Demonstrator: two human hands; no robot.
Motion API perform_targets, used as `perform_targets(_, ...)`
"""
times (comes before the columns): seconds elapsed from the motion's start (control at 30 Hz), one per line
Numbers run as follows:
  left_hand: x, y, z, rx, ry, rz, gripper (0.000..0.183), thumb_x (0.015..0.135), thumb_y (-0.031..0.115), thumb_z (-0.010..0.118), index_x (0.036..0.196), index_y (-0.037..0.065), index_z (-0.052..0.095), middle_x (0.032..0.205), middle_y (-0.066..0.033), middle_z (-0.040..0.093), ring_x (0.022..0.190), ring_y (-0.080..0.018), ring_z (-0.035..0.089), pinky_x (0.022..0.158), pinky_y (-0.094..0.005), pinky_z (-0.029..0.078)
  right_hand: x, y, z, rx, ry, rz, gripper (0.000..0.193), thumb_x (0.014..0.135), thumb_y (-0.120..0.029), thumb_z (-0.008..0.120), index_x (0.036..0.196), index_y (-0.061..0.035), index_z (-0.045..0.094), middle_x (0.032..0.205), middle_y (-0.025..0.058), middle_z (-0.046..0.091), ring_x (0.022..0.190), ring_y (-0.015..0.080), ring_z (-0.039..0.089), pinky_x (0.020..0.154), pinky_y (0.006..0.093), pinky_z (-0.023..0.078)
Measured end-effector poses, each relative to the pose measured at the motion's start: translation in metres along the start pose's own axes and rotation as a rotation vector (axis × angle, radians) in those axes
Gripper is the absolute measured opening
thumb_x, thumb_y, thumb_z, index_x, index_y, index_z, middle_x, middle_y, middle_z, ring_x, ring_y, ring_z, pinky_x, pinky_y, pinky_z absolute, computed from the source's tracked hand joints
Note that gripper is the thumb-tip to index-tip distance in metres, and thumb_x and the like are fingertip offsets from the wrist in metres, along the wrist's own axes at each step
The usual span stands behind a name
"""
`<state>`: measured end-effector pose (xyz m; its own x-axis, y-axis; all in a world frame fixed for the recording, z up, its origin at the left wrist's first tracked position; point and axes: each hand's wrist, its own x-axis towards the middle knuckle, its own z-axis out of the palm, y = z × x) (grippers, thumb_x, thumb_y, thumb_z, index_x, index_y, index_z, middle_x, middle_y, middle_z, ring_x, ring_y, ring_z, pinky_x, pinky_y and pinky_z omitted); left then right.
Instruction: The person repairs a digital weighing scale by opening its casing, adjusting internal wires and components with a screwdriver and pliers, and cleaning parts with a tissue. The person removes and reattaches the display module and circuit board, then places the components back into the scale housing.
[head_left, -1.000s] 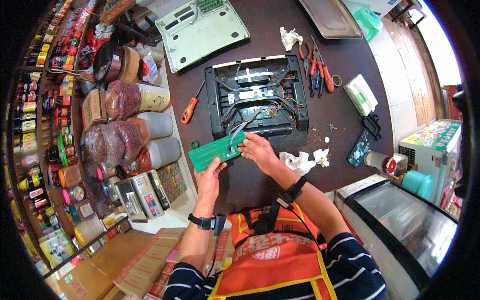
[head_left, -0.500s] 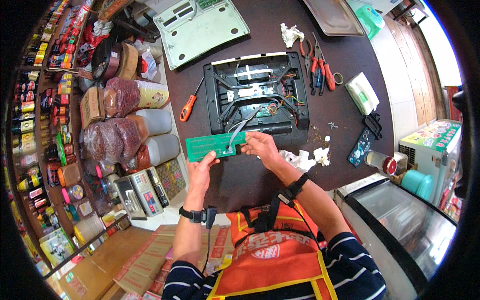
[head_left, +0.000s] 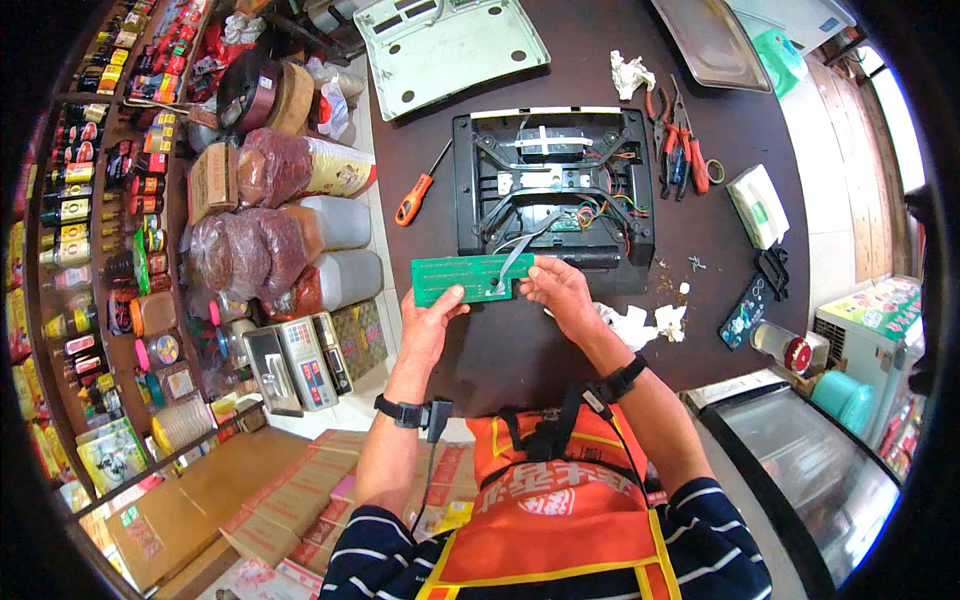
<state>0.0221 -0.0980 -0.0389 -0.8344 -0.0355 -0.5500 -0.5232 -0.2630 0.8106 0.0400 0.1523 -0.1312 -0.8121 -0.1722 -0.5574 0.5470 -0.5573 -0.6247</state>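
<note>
A long green circuit board is held up at the near side of an opened black device housing. My left hand pinches its left part, thumb on the face toward me. At the board's right end, my right hand is closed on the edge with thumb and fingers. From the board a flat grey ribbon cable runs up into the housing. Coloured wires and black crossed brackets show inside the housing. What lies behind the board is hidden.
An orange screwdriver lies left of the housing. To its right are pliers, a tape roll and small screws. Crumpled tissue lies near my right forearm. A pale green cover and metal tray sit at the back.
The whole scene has shifted rightward in the picture as the view moved. Both hands still hold the circuit board in nearly the same place by the housing.
</note>
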Motion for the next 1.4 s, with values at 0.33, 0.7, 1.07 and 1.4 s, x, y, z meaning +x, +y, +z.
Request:
perform_targets(0.33, 0.011, 0.008, -0.018, 0.012, -0.016, 0.028, 0.026, 0.114, 0.015, 0.066, 0.138, 0.006, 0.069, 0.122, -0.0058, 0.077, 0.103, -0.017, 0.077, 0.081, -0.036, 0.068, 0.001, -0.004, -0.001, -0.024, 0.01, -0.016, 0.029, 0.113, -0.018, 0.071, 0.138, -0.0039, 0.071, 0.114, 0.005, 0.079, 0.095, 0.0121, 0.074, 0.088, 0.0298, 0.062)
perform_targets(0.7, 0.011, 0.004, -0.016, -0.037, 0.022, -0.024, 0.023, 0.115, 0.013, 0.064, 0.135, 0.003, 0.068, 0.12, -0.0071, 0.077, 0.099, -0.0176, 0.077, 0.078, -0.0353, 0.069, -0.002, -0.006, -0.002, 0.032, -0.011, -0.016, 0.029, 0.113, -0.018, 0.071, 0.138, -0.004, 0.071, 0.114, 0.0053, 0.079, 0.094, 0.0122, 0.075, 0.087, 0.0294, 0.062)
perform_targets(1.07, 0.006, 0.002, -0.013, -0.032, 0.011, 0.008, 0.025, 0.115, 0.013, 0.064, 0.137, 0.002, 0.067, 0.123, -0.0082, 0.077, 0.103, -0.0189, 0.077, 0.084, -0.0349, 0.069, -0.004, -0.008, 0.001, 0.095, -0.021, -0.01, 0.032, 0.113, -0.021, 0.071, 0.141, -0.005, 0.069, 0.116, 0.0051, 0.078, 0.095, 0.013, 0.075, 0.087, 0.0304, 0.062)
perform_targets(1.4, -0.025, -0.002, 0.002, 0.04, 0.093, 0.155, 0.036, 0.112, 0.011, 0.068, 0.146, 0.003, 0.059, 0.133, -0.0092, 0.071, 0.115, -0.023, 0.076, 0.093, -0.0408, 0.069, -0.014, 0.003, 0.028, 0.06, -0.045, 0.106, 0.03, 0.115, -0.022, 0.067, 0.143, -0.0118, 0.065, 0.116, 0.0015, 0.074, 0.102, 0.0157, 0.075, 0.09, 0.0343, 0.062)
